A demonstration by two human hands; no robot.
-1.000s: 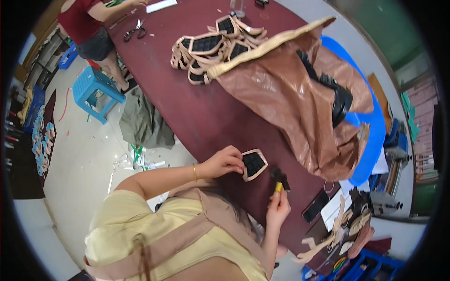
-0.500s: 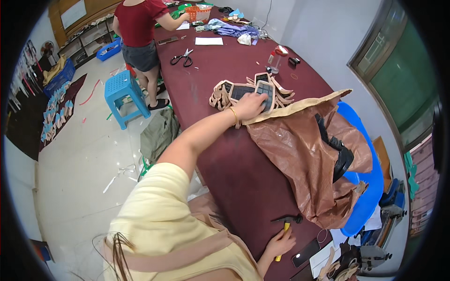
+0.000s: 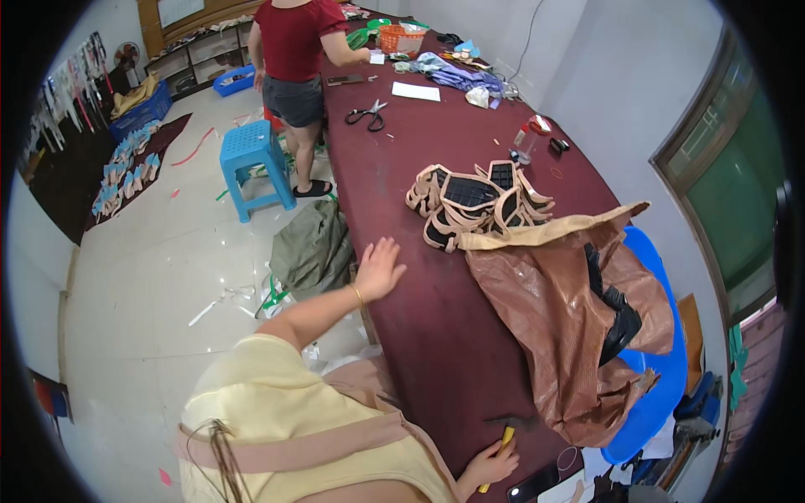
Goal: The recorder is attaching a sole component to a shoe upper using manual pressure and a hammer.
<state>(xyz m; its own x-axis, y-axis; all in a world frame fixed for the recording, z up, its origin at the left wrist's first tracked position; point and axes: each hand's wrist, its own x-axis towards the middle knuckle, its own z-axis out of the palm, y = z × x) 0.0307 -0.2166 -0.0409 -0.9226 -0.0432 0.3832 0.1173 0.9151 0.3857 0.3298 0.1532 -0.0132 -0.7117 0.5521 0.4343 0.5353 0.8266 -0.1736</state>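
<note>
My left hand (image 3: 380, 270) is held over the table's left edge, its fingers stretched out and nothing in them. A heap of tan strappy pieces with black panels (image 3: 471, 194), sandal-like in shape, lies beyond it, apart from the hand. Close to my body, my right hand (image 3: 493, 466) is wrapped round the yellow handle of a hammer (image 3: 508, 435), whose dark head points away from me. A brown woven sack (image 3: 537, 323) with a pale folded rim spreads beside the heap, and a black strappy piece (image 3: 619, 323) rests on it.
A blue tub (image 3: 675, 335) stands under the sack. Near my right hand lies a phone (image 3: 534, 484). Scissors (image 3: 366, 116) and a clear bottle (image 3: 528, 141) are farther up the maroon table (image 3: 428, 327). A co-worker (image 3: 293, 50) stands at the far left, behind a blue stool (image 3: 254, 159).
My left hand has left the heap and come back to the table's left edge. One more strappy piece lies at the heap's near side. The right hand still holds the hammer.
</note>
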